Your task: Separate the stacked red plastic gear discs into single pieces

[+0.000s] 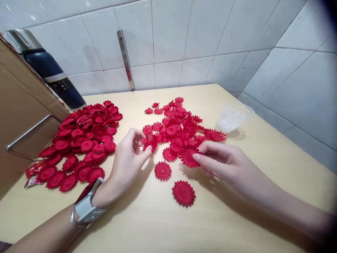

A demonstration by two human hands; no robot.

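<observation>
My left hand (pixel 131 149), with a watch (pixel 88 205) on its wrist, pinches a red fabric flower piece (pixel 150 142) between thumb and fingers. Over on the right, my right hand (pixel 219 158) grips another red flower piece (pixel 190 156) by its edge, raised a little off the table. Both pieces are round with notched, petal-like rims. Behind the hands lies a loose heap of such flower pieces (pixel 173 130). Closer to me, one flat piece (pixel 162 171) and a larger flat disc (pixel 184 193) rest on the table, each with a small centre hole.
A bigger pile of red flower pieces (pixel 86 140) covers the left side, beside a cardboard box (pixel 23 105) with a metal wire bracket (pixel 28 133). A dark blue thermos (pixel 52 68) stands behind it. A clear plastic cup (pixel 233 117) with whitish contents sits back right. Tiled walls (pixel 171 31) border the table.
</observation>
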